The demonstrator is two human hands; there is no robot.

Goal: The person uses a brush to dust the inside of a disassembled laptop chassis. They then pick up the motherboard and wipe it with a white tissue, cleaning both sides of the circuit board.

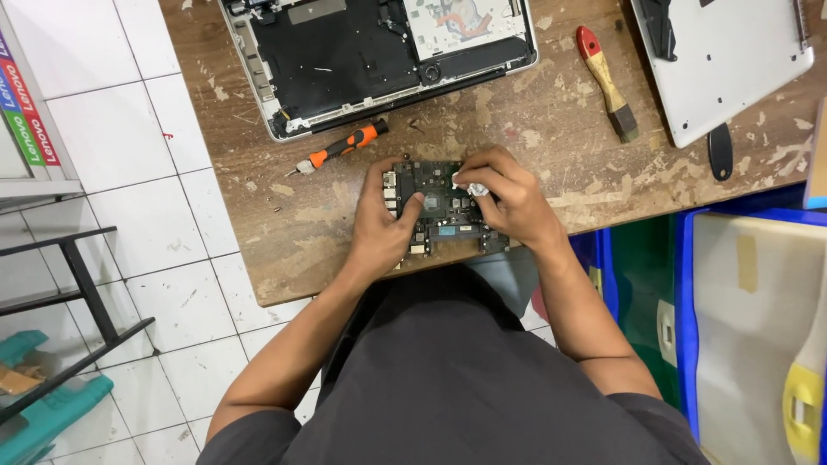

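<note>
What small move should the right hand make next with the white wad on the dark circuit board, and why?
Probably a short wipe across the chips: the right hand pinches the small white wad on the dark green circuit board, while the left hand steadies the board on the worn wooden table.

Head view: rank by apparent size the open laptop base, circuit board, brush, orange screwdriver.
1. Laptop base, largest though cut off by the top edge.
2. Circuit board, partly covered by both hands.
3. Brush and screwdriver look about equal in length; not ranked. The brush is thicker.
</note>
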